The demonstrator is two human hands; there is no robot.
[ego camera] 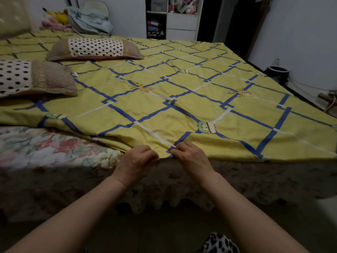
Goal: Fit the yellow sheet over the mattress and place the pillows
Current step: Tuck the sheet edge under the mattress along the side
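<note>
Grips: left hand point(135, 162) and right hand point(188, 156) both pinch the yellow sheet point(182, 99) hem
Direction: sheet lies ahead; floral mattress point(45, 145) bare leftward, nearer left hand

Dim room, pale walls point(300, 30). White shelf unit point(175, 17) (crammed with stuff) at the back; dark doorway point(231, 21) just right of it, dark pot point(277, 72) further right.

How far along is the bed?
Done: yellow sheet spread across the top, both polka-dot pillows placed. In hand: left hand and right hand pinch its near edge. Left: floral mattress remains uncovered at the near-left side.
</note>
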